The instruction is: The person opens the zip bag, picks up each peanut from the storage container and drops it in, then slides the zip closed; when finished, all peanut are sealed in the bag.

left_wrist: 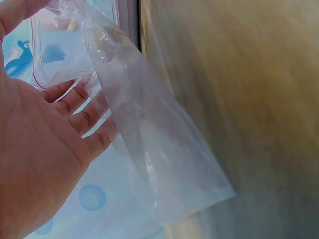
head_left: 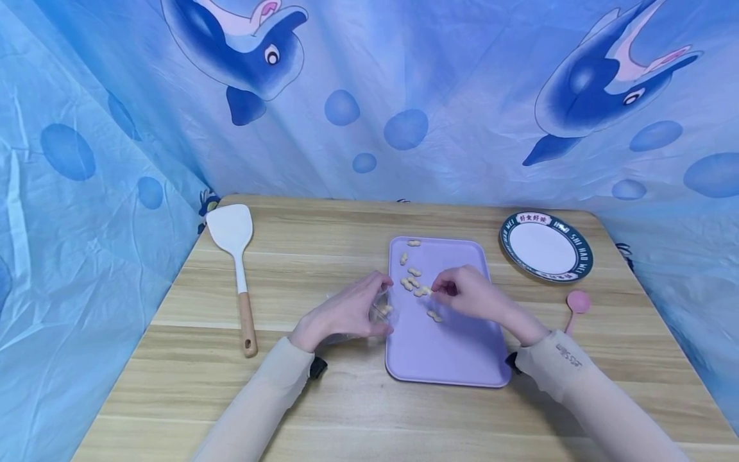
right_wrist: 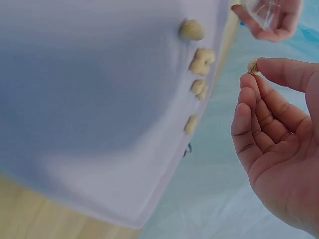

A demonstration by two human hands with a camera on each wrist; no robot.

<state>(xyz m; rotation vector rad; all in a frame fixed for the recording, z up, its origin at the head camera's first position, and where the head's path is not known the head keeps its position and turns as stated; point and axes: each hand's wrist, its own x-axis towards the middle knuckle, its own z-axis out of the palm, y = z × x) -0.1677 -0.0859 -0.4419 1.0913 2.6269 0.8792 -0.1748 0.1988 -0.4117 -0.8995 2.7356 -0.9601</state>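
My left hand (head_left: 349,311) holds a clear plastic zip bag (left_wrist: 149,154) at the tray's left edge, thumb and fingers spread around its mouth. The bag's lower part hangs loose below the palm in the left wrist view. Something pale shows through the plastic near the opening. Above the lilac tray (head_left: 450,362), my right hand (head_left: 470,295) pinches a peanut (right_wrist: 253,66) between thumb and fingertips. Several unshelled peanuts (head_left: 414,273) lie scattered along the tray's left half, with one peanut (head_left: 435,316) nearer the middle.
A white spatula (head_left: 231,234) with a wooden handle lies at the left. At the back right stands a white plate (head_left: 543,249) with a dark green patterned rim. A pink spoon (head_left: 578,301) is beside the right forearm. Blue dolphin-print curtain surrounds the wooden table (head_left: 312,224).
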